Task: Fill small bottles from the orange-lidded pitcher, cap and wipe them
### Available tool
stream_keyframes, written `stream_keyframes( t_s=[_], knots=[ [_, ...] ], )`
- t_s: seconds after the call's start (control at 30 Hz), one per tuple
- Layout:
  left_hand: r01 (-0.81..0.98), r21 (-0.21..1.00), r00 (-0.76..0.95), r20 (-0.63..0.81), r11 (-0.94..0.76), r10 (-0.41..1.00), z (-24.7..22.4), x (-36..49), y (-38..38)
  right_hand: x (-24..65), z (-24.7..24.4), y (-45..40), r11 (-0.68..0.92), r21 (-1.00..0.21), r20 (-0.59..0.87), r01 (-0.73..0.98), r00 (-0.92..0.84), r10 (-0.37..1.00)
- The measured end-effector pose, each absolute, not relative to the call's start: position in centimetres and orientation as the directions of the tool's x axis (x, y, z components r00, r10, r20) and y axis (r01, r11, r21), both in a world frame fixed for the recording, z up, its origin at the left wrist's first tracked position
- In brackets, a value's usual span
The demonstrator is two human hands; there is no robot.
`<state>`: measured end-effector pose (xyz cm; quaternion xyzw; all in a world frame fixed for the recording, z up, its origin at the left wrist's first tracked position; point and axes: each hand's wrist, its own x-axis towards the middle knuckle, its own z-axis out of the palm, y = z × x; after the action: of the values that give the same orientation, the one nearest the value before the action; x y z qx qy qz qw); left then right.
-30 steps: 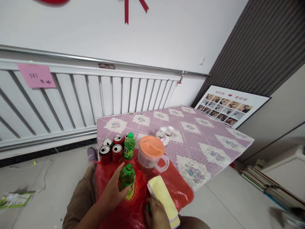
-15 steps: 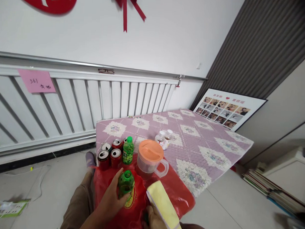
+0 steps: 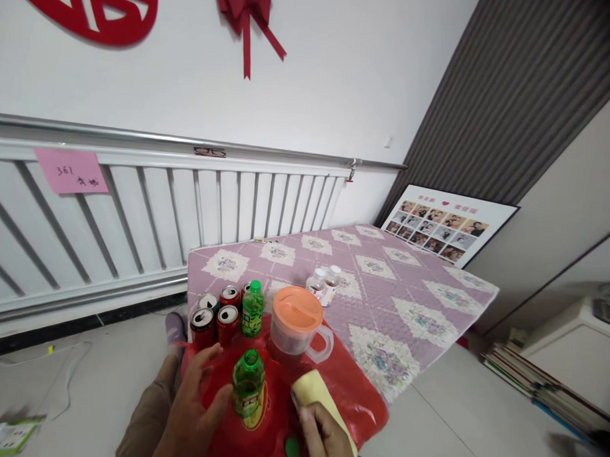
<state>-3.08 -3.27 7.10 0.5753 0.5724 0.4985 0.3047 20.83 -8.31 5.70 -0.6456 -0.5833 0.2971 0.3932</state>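
Note:
An uncapped green bottle stands upright on the red plastic bag. My left hand is just left of it, fingers apart and holding nothing. The folded yellow cloth is gripped by my right hand. A green cap lies on the bag between my hands. Behind the uncapped bottle stand a capped green bottle and a clear jug with an orange lid. Several opened cans, including a red one, are grouped at the left.
Small white-capped bottles stand behind the jug on the purple patterned tablecloth. A white radiator runs along the wall behind. A photo board leans at the far right.
My left hand has let go of the uncapped bottle and moved left. My right hand has released the green cap onto the bag and still holds the cloth. The view has shifted slightly.

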Motion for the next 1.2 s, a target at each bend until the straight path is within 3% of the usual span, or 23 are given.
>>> stream_keyframes(
  t_s=[0.17, 0.47, 1.2],
  knots=[
    [0.242, 0.959, -0.098, 0.174, -0.146, 0.98, 11.1, -2.9, -3.5, 18.9, 10.2, -5.5, 0.048, -0.92, 0.122, 0.388, 0.167, 0.978],
    [0.315, 0.936, -0.12, 0.205, -0.159, 0.971, 12.8, -2.4, -0.9, 16.1, 12.2, -0.4, 0.139, -0.958, 0.194, 0.25, 0.211, 0.958],
    [0.484, 0.875, -0.138, 0.085, -0.007, 0.987, 13.7, -1.3, 0.2, 14.8, 12.0, 0.7, 0.1, -0.968, 0.151, 0.229, 0.217, 0.964]
  ],
)
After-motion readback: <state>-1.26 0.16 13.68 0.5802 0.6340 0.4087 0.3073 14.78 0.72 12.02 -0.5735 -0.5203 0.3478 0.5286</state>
